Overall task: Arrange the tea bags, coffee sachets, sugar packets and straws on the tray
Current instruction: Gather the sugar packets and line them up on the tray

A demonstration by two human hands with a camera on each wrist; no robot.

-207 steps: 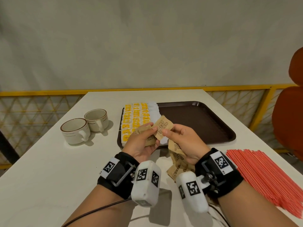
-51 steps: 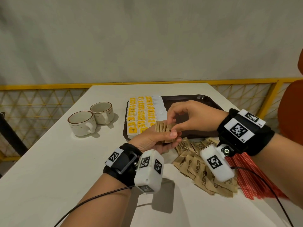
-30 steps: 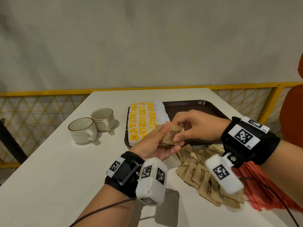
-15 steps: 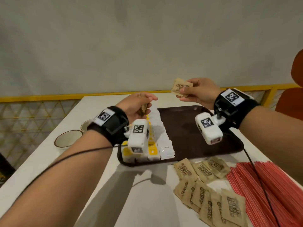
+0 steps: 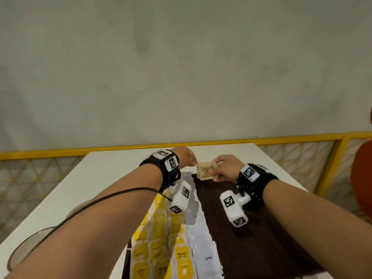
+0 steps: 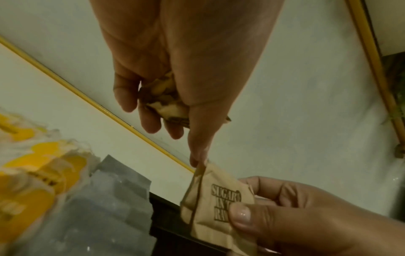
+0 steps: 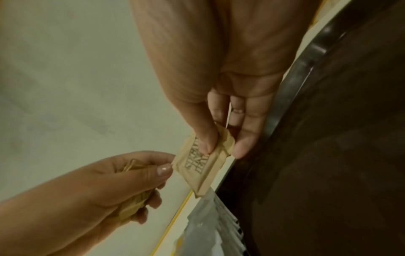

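Plain grey wall [image 5: 181, 67] behind, yellow railing [image 5: 281, 138] along its foot, white table [image 5: 104, 170] in front, dark brown tray [image 5: 251, 228] lying on it. Raised over the tray's far edge: both hands, close together. Right hand [image 5: 225, 168] pinching one brown sugar packet [image 5: 206, 171] between thumb and fingers, printed face toward the camera, packet held in the air above the far rim of the tray. Left hand [image 5: 186, 158] just left of that packet, fingers curled round a small bundle of further brown packets [image 6: 164, 100], thumb tip touching or nearly touching the single packet's upper corner; cannot tell which. Along the tray's left side, rows of yellow-and-white tea bags [image 5: 161, 244], and right beside them, nearer the tray's middle, a row of white sachets [image 5: 203, 248]. Left of the tray, on the table, rim of a cup [image 5: 24, 246], partly hidden by the left forearm. Black wrist straps with white marker blocks on both arms.
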